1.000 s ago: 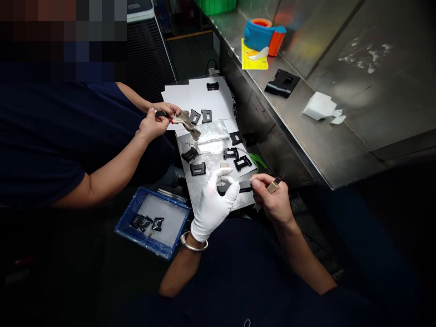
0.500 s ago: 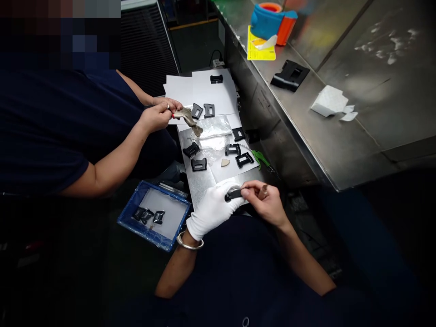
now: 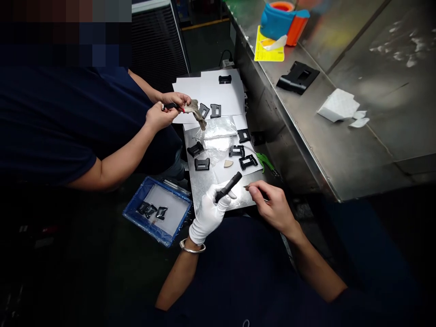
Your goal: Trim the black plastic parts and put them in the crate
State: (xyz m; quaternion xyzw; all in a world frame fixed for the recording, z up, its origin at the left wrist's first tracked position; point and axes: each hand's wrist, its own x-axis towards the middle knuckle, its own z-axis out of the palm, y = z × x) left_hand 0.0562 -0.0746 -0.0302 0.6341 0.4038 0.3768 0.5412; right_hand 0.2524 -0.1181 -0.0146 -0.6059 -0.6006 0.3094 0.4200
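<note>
My left hand (image 3: 209,213), in a white glove, is closed round a black plastic part (image 3: 230,186) that slants up to the right above the metal table (image 3: 200,186). To its right, my bare right hand (image 3: 270,202) pinches a small brown piece (image 3: 246,187) between thumb and fingers, apart from the black part. Beyond my hands, several black frame-shaped parts lie on the table, among them one at the right (image 3: 248,161) and one at the left (image 3: 202,164). A small beige wedge (image 3: 228,163) rests on white paper between them.
A co-worker's hands (image 3: 161,113) hold a black item and a greyish cloth at the left. A blue bin (image 3: 127,211) holds black parts. A green air gun (image 3: 264,162) lies at the table's right edge. The raised metal bench (image 3: 306,145) carries a blue-orange object (image 3: 277,22).
My hands have moved apart; the black part is now tilted upward in my left hand and free of my right. The co-worker's hands have shifted, showing a black item. The view has shifted slightly.
</note>
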